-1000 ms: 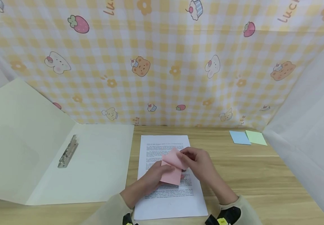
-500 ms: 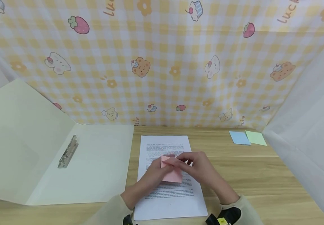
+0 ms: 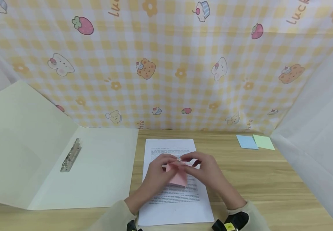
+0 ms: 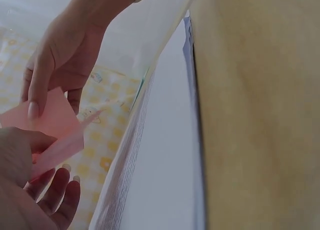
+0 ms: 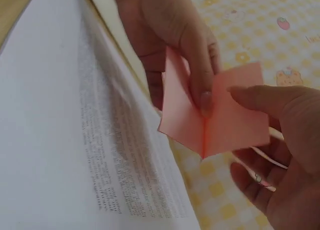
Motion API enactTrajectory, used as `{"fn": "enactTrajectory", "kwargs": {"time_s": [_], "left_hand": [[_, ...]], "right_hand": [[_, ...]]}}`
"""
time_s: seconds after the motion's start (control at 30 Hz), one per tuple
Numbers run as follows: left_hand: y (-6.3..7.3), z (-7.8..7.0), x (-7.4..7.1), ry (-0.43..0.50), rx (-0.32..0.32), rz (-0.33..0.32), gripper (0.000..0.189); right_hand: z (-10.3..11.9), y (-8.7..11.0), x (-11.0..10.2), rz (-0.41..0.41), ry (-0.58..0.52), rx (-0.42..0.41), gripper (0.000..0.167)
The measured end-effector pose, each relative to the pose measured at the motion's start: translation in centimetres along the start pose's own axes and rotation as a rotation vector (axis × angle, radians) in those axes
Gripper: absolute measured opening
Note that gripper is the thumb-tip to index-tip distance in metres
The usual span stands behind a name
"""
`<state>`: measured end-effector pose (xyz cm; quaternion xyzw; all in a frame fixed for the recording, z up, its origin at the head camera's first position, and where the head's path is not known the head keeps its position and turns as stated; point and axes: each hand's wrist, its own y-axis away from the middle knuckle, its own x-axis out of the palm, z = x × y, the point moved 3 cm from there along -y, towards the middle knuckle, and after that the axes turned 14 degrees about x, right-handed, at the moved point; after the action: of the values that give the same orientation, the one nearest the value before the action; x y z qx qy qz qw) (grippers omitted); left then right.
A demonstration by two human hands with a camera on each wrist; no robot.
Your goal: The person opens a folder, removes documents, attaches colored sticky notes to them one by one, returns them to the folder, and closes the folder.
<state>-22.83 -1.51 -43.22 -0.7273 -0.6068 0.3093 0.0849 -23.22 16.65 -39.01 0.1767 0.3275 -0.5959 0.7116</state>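
Note:
Two joined leaves of pink sticky notes (image 3: 178,178) are held between both hands above a printed paper stack (image 3: 175,211). In the right wrist view, the pink notes (image 5: 235,113) stand spread like an opened booklet, with a fold at the middle. My left hand (image 3: 156,175) grips one leaf, its thumb (image 5: 202,85) lying along the fold. From the other side, my right hand (image 3: 209,170) pinches the second leaf between thumb and fingers. In the left wrist view, the right hand (image 4: 70,53) sits beyond the notes and the left hand (image 4: 20,170) nearer. Some fingertips are hidden behind the paper.
On the left lies an opened pale folder (image 3: 106,173) with a metal clip (image 3: 70,155). Blue (image 3: 246,142) and green (image 3: 263,142) sticky notes lie at the back right of the wooden table (image 3: 259,183). A checkered cloth (image 3: 166,89) hangs behind.
The lifted pink leaf has come down from its raised position and lies lower between the hands. My left fingers have risen to the notes' upper edge, and both hands have drawn closer together.

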Motion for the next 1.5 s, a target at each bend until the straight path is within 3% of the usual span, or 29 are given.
{"fn": "enactTrajectory", "kwargs": {"time_s": [0.07, 0.17, 0.3, 0.4, 0.53, 0.93, 1.03, 1.23, 1.5], "left_hand": [[-0.1, 0.0, -0.1, -0.015, -0.006, -0.024, 0.017], [-0.2, 0.1, -0.3, -0.005, -0.012, -0.056, 0.019], [-0.4, 0.1, -0.4, 0.037, -0.019, -0.091, 0.018], [-0.4, 0.0, -0.4, 0.037, -0.015, -0.095, 0.014], [-0.4, -0.1, -0.4, 0.013, 0.013, -0.09, 0.008], [-0.7, -0.4, -1.3, -0.083, 0.156, -0.092, 0.014], [-0.9, -0.4, -1.6, -0.046, 0.116, -0.083, 0.016], [-1.3, 0.1, -2.0, 0.023, -0.035, -0.077, 0.013], [-1.5, 0.5, -2.8, 0.037, -0.09, -0.103, 0.009]], "right_hand": [[-0.5, -0.1, -0.2, 0.04, -0.036, 0.064, 0.043], [-1.6, -0.3, -0.2, 0.167, -0.107, 0.206, 0.059], [-2.8, -0.3, 0.6, 0.39, -0.3, 0.401, 0.059], [-3.4, -0.4, 1.4, 0.476, -0.453, 0.462, 0.047], [-3.9, -0.6, 1.8, 0.462, -0.528, 0.476, 0.035], [-3.9, -0.6, 1.8, 0.428, -0.513, 0.493, 0.025], [-4.1, -0.4, 1.7, 0.423, -0.485, 0.498, 0.026], [-4.4, 0.0, 1.8, 0.436, -0.459, 0.506, 0.031], [-4.6, 0.6, 1.8, 0.432, -0.438, 0.509, 0.037]]}}
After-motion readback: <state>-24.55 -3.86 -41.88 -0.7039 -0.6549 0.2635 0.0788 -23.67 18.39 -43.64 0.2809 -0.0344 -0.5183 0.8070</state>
